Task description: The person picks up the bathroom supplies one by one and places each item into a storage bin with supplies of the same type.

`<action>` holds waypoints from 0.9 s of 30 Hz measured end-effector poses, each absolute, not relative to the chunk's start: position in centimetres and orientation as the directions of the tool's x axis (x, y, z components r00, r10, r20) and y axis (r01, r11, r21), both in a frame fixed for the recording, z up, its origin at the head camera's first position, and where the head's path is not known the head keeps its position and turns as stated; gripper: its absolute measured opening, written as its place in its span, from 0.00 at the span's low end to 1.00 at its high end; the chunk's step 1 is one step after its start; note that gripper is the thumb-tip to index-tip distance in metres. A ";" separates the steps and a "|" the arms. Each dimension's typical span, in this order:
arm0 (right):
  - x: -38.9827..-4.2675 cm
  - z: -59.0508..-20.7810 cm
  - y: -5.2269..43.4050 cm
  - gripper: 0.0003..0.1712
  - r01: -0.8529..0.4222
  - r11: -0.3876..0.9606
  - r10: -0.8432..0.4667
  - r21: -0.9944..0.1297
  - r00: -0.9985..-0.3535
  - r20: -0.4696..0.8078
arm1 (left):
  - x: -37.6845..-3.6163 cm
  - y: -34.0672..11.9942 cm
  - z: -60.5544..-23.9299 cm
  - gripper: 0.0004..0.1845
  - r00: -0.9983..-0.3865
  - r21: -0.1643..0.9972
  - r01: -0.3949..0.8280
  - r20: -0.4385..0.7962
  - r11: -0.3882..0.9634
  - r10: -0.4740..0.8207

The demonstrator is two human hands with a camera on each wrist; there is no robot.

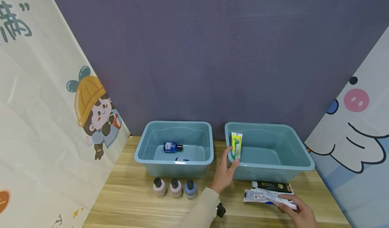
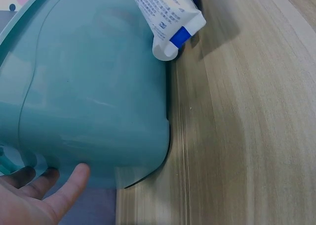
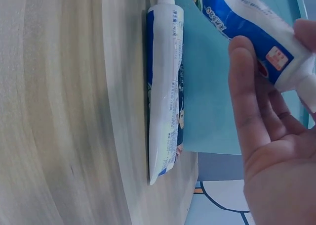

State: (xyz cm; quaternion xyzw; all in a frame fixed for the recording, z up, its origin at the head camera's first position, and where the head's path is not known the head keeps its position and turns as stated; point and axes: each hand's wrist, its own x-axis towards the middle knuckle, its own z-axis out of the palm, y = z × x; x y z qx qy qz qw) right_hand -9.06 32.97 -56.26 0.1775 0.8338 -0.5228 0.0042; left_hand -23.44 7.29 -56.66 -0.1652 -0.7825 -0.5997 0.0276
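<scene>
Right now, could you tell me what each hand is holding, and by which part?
The left hand pinches the green-yellow tube at its lower end. The right hand grips a white-and-blue tube near one end.

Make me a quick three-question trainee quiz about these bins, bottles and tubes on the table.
1. True or false: the left hand holds the green tube over the right bin.
2. How many small bottles stand in the row in front of the left bin?
3. What does the right hand grip? A) a bottle B) a white and blue tube C) a bin rim

Key: 1 true; 2 three; 3 B.
</scene>
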 end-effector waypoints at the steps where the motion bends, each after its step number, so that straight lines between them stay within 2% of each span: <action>1: -9.0 -56.2 32.9 0.22 0.283 0.393 0.289 -0.875 -0.941 -0.174 | -23.4 7.3 -56.7 0.29 -0.944 0.930 0.291 0.241 0.226 0.226; 6: -8.8 -56.1 32.8 0.20 0.217 0.378 0.284 -0.900 -0.953 -0.111 | -23.4 7.2 -56.7 0.29 -0.947 0.935 0.277 0.228 0.221 0.226; 14: -8.7 -55.4 32.9 0.21 0.223 0.325 0.279 -0.919 -0.951 -0.132 | -23.3 7.3 -56.7 0.29 -0.947 0.936 0.275 0.224 0.219 0.229; 23: -8.7 -54.8 33.0 0.20 0.122 0.235 0.248 -0.964 -0.967 -0.062 | -23.4 7.3 -56.7 0.29 -0.944 0.933 0.285 0.234 0.218 0.231; 27: -8.8 -54.5 33.1 0.20 0.140 0.230 0.257 -0.963 -0.963 -0.079 | -23.5 7.3 -56.7 0.29 -0.945 0.935 0.283 0.233 0.215 0.230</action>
